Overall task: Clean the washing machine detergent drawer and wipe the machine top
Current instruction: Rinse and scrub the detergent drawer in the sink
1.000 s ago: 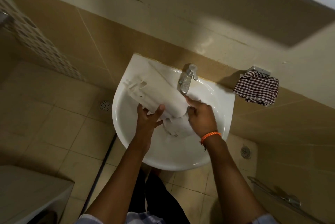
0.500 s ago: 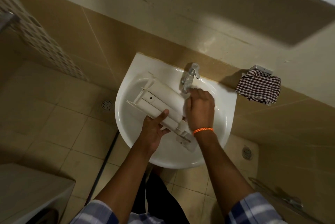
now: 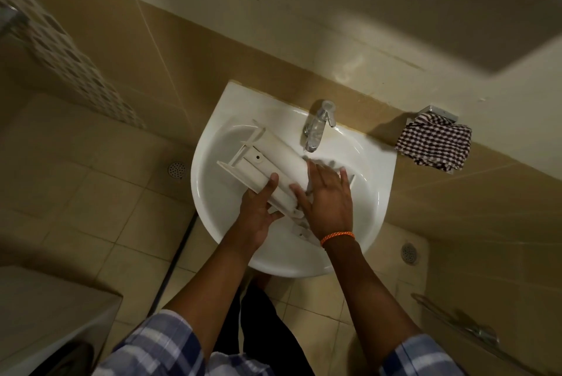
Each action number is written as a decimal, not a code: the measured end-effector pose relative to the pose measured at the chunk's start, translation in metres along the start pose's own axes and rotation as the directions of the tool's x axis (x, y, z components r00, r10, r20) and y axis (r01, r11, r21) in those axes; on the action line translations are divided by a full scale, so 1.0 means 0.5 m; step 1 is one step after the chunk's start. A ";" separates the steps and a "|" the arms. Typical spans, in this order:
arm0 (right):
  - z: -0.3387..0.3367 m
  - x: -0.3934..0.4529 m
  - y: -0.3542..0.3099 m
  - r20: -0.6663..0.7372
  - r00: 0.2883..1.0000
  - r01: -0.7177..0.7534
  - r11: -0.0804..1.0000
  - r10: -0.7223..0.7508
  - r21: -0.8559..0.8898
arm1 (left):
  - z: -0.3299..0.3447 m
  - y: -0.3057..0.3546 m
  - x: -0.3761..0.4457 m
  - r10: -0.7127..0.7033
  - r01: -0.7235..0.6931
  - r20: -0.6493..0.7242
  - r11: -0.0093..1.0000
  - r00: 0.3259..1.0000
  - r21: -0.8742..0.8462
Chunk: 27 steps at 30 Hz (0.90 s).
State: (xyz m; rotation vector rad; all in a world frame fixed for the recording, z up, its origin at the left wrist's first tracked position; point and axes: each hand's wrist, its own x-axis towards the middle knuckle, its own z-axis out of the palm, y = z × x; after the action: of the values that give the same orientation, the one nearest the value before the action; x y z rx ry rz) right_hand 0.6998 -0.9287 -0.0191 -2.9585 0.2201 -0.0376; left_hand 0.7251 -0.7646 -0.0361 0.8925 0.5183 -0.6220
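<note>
Fingers of left hand curl round the near end of the long off-white plastic detergent drawer; right hand lies flat on it, fingers straight; drawer's long axis runs diagonally across white ceramic basin, far end up-left, under chrome tap.

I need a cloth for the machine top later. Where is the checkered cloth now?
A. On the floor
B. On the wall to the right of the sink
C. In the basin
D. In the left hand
B: the checkered cloth hangs at the wall, right of the sink, clear of both hands.
</note>
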 end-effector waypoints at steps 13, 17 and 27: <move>-0.005 -0.005 0.015 -0.263 0.929 -0.161 0.923 0.261 0.349 | 0.047 0.016 0.049 -0.032 0.025 -0.075 0.995 0.997 -0.095; -0.008 0.003 -0.002 -0.276 0.918 -0.161 0.905 0.284 0.395 | 0.048 0.038 0.047 0.051 -0.053 -0.110 0.999 0.993 -0.013; 0.039 0.050 -0.013 0.200 0.880 -0.437 0.569 0.431 0.697 | -0.007 0.093 0.003 0.412 -0.351 -0.160 0.884 0.897 0.309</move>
State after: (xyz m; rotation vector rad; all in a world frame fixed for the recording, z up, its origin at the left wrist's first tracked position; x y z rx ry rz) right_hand 0.7261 -0.9226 -0.0369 -2.0250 0.7436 -0.0371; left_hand 0.7578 -0.7397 -0.0134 1.2996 0.4414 -0.2304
